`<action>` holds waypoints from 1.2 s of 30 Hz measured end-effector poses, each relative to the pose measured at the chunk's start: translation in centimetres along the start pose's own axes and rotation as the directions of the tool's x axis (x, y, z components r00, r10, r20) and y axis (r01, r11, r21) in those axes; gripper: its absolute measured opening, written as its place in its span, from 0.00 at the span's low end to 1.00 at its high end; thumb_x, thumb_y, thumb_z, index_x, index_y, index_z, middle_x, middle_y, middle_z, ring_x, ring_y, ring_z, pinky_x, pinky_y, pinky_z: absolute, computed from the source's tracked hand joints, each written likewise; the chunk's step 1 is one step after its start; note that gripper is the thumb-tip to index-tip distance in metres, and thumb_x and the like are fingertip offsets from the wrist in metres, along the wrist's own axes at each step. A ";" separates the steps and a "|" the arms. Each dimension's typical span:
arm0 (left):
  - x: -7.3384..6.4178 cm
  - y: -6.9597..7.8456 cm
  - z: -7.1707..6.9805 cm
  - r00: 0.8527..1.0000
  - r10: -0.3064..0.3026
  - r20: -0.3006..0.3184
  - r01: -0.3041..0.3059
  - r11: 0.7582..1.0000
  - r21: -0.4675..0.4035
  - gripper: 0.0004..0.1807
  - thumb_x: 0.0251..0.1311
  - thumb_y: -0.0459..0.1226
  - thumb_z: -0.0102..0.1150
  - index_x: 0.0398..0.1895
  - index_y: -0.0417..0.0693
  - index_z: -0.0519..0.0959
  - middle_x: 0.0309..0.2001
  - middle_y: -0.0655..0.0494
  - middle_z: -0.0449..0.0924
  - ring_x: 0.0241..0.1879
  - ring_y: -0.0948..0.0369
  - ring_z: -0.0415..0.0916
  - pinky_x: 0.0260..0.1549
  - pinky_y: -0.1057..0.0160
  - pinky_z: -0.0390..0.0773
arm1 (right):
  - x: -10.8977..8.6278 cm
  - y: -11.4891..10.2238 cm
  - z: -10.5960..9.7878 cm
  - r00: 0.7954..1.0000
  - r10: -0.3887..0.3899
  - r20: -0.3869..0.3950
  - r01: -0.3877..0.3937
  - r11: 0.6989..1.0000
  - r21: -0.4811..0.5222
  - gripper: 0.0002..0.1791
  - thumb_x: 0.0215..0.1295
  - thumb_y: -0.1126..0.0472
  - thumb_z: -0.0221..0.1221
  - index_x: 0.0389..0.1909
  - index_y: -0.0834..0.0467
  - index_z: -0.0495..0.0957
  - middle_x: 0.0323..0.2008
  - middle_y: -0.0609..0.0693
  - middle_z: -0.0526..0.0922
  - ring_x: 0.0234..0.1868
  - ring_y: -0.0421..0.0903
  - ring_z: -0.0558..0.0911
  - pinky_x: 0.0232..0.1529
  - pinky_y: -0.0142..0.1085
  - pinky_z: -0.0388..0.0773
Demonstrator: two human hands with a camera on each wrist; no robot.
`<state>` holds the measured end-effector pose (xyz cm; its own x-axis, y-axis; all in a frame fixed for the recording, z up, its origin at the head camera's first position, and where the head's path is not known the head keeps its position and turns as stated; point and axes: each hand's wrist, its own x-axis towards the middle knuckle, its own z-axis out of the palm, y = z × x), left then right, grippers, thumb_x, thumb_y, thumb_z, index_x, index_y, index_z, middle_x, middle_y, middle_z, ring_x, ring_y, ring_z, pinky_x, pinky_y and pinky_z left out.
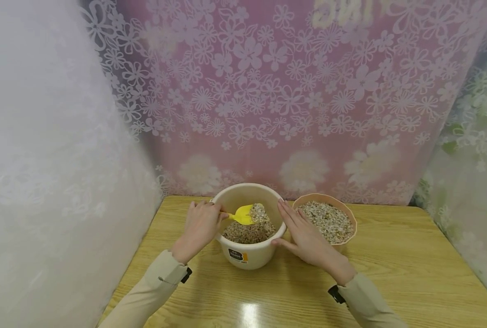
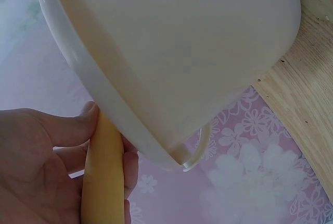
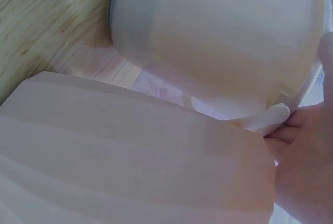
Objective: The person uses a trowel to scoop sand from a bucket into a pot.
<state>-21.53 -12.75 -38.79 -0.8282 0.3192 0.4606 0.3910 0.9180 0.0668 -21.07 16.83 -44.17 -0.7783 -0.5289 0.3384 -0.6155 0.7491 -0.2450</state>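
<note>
My left hand grips the handle of a yellow scoop over the mouth of a cream bucket. Pale gravel lies in the scoop's blade, and darker grains cover the bucket's bottom. In the left wrist view the thumb and fingers wrap the yellow handle beside the bucket's rim. My right hand rests on the right side of the bucket's rim, fingers straight. The right wrist view has that hand at the rim, near a handle end.
Right of the bucket stands a pinkish-orange bowl with a wavy rim, filled with pale gravel. Both stand on a wooden table. A flowered pink curtain hangs behind, with pale sheets at left and right.
</note>
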 end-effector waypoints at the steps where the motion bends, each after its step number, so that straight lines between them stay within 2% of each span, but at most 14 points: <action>1: 0.0 0.0 0.0 1.000 0.003 -0.006 -0.003 1.000 0.001 0.09 0.61 0.46 0.68 0.33 0.51 0.86 0.27 0.55 0.86 0.25 0.57 0.75 0.27 0.61 0.56 | -0.1 0.0 -0.1 1.000 0.005 0.002 -0.005 1.000 0.013 0.53 0.69 0.37 0.58 0.80 0.64 0.46 0.80 0.61 0.47 0.78 0.61 0.54 0.73 0.60 0.51; 4: -0.1 -0.1 0.0 1.000 0.008 -0.011 -0.008 1.000 -0.003 0.09 0.62 0.46 0.68 0.33 0.51 0.86 0.27 0.55 0.85 0.25 0.57 0.75 0.27 0.62 0.55 | -0.6 0.3 -0.6 1.000 0.015 0.001 -0.015 0.999 0.052 0.51 0.70 0.40 0.59 0.80 0.64 0.46 0.80 0.61 0.48 0.78 0.62 0.54 0.73 0.62 0.51; 7: -0.1 -0.1 0.0 1.000 0.011 -0.009 -0.011 1.000 -0.006 0.09 0.62 0.46 0.68 0.34 0.51 0.86 0.28 0.56 0.85 0.24 0.58 0.74 0.27 0.62 0.54 | -1.4 1.2 -1.3 0.999 0.016 -0.036 -0.014 0.999 0.051 0.50 0.71 0.43 0.59 0.80 0.65 0.46 0.80 0.62 0.48 0.78 0.64 0.54 0.71 0.64 0.52; 11: -0.1 0.0 0.0 1.000 0.012 -0.006 -0.012 1.000 -0.014 0.09 0.62 0.46 0.68 0.34 0.51 0.86 0.28 0.56 0.86 0.25 0.57 0.74 0.27 0.61 0.55 | -3.0 3.3 -2.3 0.994 0.033 -0.105 -0.035 0.999 -0.020 0.50 0.70 0.41 0.59 0.80 0.64 0.47 0.78 0.65 0.52 0.77 0.65 0.55 0.69 0.64 0.56; 14: -0.1 0.0 0.1 1.000 0.010 -0.007 -0.010 1.000 -0.022 0.09 0.62 0.46 0.68 0.34 0.51 0.86 0.29 0.55 0.86 0.26 0.56 0.75 0.28 0.60 0.57 | -4.4 4.9 -3.3 0.990 0.067 -0.124 -0.074 0.996 -0.051 0.51 0.69 0.41 0.60 0.80 0.63 0.47 0.77 0.67 0.55 0.76 0.65 0.56 0.70 0.64 0.55; 20: -0.1 0.0 0.4 1.000 0.006 -0.013 -0.006 1.000 -0.027 0.09 0.62 0.46 0.69 0.34 0.51 0.86 0.29 0.55 0.86 0.27 0.55 0.76 0.29 0.60 0.59 | -7.3 7.9 -4.8 0.980 0.192 -0.053 -0.195 0.979 -0.065 0.54 0.70 0.42 0.61 0.81 0.61 0.39 0.79 0.66 0.47 0.76 0.68 0.54 0.71 0.66 0.47; 25: 0.0 0.0 0.2 1.000 -0.026 0.017 0.026 0.999 -0.037 0.10 0.62 0.46 0.68 0.35 0.50 0.86 0.30 0.55 0.86 0.27 0.56 0.75 0.30 0.60 0.59 | -8.7 9.2 -4.9 0.966 0.259 0.005 -0.259 0.964 -0.057 0.55 0.71 0.40 0.58 0.81 0.60 0.35 0.80 0.65 0.41 0.75 0.70 0.53 0.73 0.65 0.42; 30: 0.4 0.1 -0.4 1.000 -0.027 0.004 0.027 0.999 -0.020 0.09 0.62 0.46 0.68 0.34 0.50 0.87 0.28 0.54 0.86 0.25 0.56 0.75 0.29 0.60 0.58 | -9.1 9.6 -4.7 0.959 0.281 0.044 -0.280 0.959 -0.030 0.53 0.73 0.41 0.56 0.81 0.61 0.35 0.81 0.62 0.37 0.78 0.67 0.47 0.73 0.64 0.39; 36: 1.1 0.5 -1.3 1.000 -0.002 -0.018 0.002 1.000 0.001 0.10 0.63 0.46 0.67 0.34 0.51 0.88 0.26 0.56 0.84 0.25 0.57 0.75 0.29 0.60 0.58 | -9.5 9.6 -4.6 0.963 0.269 0.017 -0.268 0.963 -0.028 0.52 0.73 0.41 0.56 0.81 0.62 0.37 0.81 0.61 0.38 0.80 0.63 0.45 0.73 0.65 0.40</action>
<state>-21.75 -12.25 -37.05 -0.8219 0.3130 0.4759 0.3887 0.9190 0.0668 -19.06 30.88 -45.58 -0.9170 -0.3150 0.2446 -0.3806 0.8744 -0.3010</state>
